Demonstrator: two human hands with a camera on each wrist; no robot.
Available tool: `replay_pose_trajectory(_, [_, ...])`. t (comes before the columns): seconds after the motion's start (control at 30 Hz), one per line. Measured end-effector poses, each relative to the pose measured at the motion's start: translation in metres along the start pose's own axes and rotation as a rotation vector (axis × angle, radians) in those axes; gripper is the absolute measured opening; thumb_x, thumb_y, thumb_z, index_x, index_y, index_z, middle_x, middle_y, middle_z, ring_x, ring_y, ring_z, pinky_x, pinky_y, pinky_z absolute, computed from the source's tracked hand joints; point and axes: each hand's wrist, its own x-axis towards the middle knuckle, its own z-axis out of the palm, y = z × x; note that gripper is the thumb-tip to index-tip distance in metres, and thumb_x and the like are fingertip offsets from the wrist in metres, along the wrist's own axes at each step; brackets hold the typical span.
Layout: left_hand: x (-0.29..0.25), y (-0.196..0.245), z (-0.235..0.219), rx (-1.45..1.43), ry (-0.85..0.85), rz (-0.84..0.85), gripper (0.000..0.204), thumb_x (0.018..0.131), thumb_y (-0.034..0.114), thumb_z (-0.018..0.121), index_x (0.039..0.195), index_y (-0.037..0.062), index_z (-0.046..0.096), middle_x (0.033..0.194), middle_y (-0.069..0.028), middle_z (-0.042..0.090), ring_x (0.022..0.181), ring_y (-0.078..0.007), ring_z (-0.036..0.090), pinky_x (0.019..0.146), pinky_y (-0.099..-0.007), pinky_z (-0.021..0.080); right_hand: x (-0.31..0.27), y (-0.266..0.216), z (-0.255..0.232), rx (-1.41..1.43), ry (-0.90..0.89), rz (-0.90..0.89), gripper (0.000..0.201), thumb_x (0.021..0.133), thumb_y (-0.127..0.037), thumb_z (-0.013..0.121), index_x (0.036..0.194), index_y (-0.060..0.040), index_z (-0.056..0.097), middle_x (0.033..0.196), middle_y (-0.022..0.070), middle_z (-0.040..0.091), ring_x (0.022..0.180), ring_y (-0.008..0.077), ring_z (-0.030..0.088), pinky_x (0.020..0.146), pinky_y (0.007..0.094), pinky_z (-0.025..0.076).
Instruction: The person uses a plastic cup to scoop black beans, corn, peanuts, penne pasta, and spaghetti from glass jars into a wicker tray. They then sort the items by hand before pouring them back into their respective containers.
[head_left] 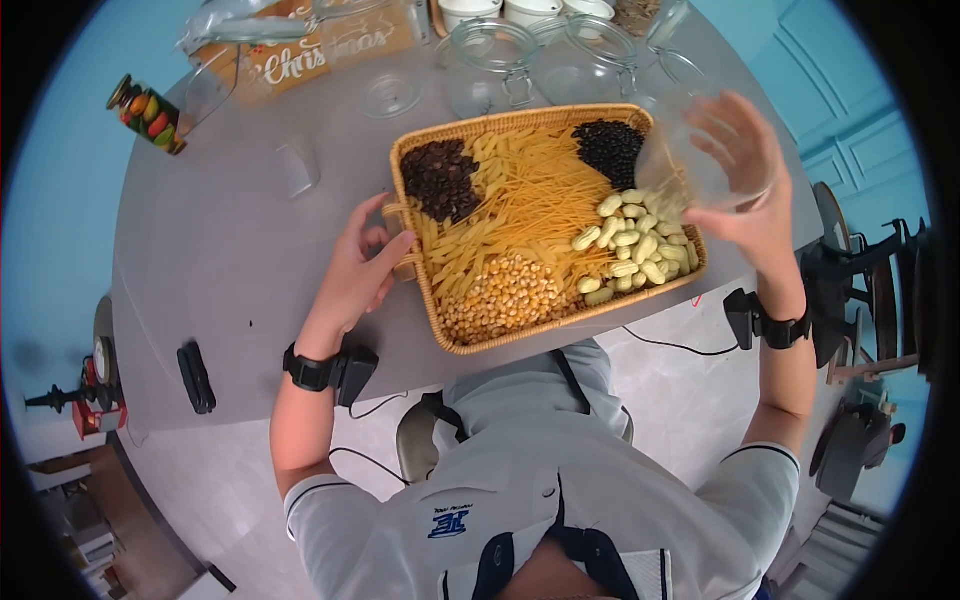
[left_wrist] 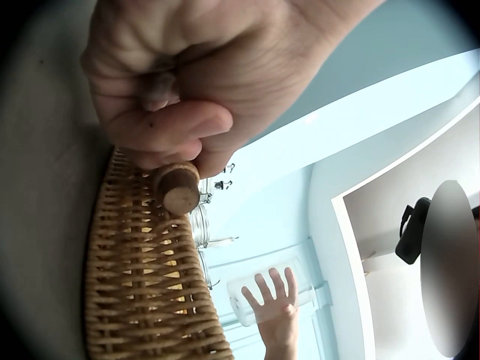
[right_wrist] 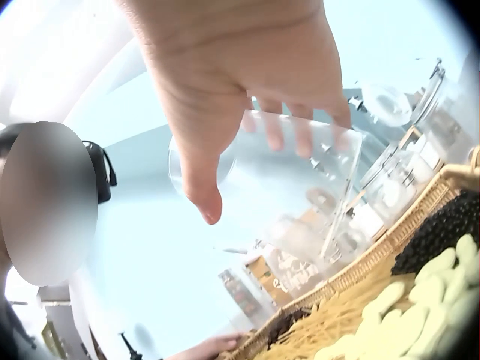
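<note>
A rectangular wicker basket lies near the table's front edge. Dark brown chips, penne-like pasta, thin noodle sticks, black beans, peanuts in shells and corn kernels fill it in separate patches. My left hand grips the handle at its left end, fingers curled round it. Over the right end, my right hand holds a clear, see-through cup, tilted, with thumb and fingers on opposite sides. Nothing shows inside the cup.
Clip-top glass jars stand behind the basket, with white lidded pots farther back. A brown "Christmas" box and a small jar of colourful pieces are at the back left. A small clear cup and a black object sit left.
</note>
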Motion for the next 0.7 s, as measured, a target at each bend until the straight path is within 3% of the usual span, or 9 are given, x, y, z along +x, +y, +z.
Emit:
replay_pose_trajectory(0.2, [0.000,-0.001,0.003,-0.002,0.034,0.020,0.059,0.101,0.014,0.064,0.152,0.0025,0.036,0.088,-0.0034,0.065,0.042,-0.0022,0.041,0.033,-0.0197,0.024,-0.014,0.044,-0.073,0.184,0.491,0.214,0.094,0.079,-0.019,0.086,0.154,0.0008,0.033,0.149,0.0207,0.047,0.138,0.0339,0.050,0.114,0.0457,0.043])
replay_pose_trajectory(0.23, [0.001,-0.001,0.003,-0.001,0.033,0.019,0.058,0.102,0.013,0.063,0.152,0.0020,0.037,0.088,-0.0037,0.065,0.042,-0.0021,0.041,0.033,-0.0195,0.024,-0.018,0.058,-0.084,0.160,0.562,0.252,0.093,0.083,-0.021,0.084,0.155,0.0000,0.030,0.147,0.0212,0.048,0.137,0.0316,0.050,0.112,0.0445,0.044])
replay_pose_trajectory(0.33, [0.001,0.000,0.002,-0.003,0.028,0.016,0.056,0.102,0.011,0.062,0.151,0.0013,0.037,0.088,-0.0043,0.066,0.041,-0.0019,0.040,0.033,-0.0192,0.024,-0.031,0.100,-0.108,0.043,0.668,0.406,0.096,0.082,-0.025,0.087,0.155,0.0007,0.031,0.147,0.0220,0.049,0.135,0.0298,0.052,0.110,0.0432,0.044])
replay_pose_trajectory(0.43, [0.002,0.002,0.001,-0.019,0.024,0.014,0.055,0.102,0.010,0.062,0.150,0.0008,0.038,0.087,-0.0044,0.066,0.040,-0.0015,0.039,0.034,-0.0189,0.024,-0.039,0.127,-0.111,-0.038,0.712,0.528,0.100,0.078,-0.027,0.091,0.154,0.0017,0.031,0.146,0.0228,0.050,0.133,0.0295,0.053,0.107,0.0411,0.046])
replay_pose_trajectory(0.7, [0.007,-0.005,-0.004,-0.053,0.006,-0.002,0.056,0.100,0.011,0.066,0.148,0.0013,0.040,0.088,-0.0045,0.068,0.041,-0.0011,0.040,0.035,-0.0188,0.024,-0.045,0.193,-0.110,-0.075,0.711,0.468,0.102,0.073,-0.026,0.094,0.151,0.0025,0.035,0.146,0.0236,0.050,0.137,0.0332,0.050,0.111,0.0428,0.045])
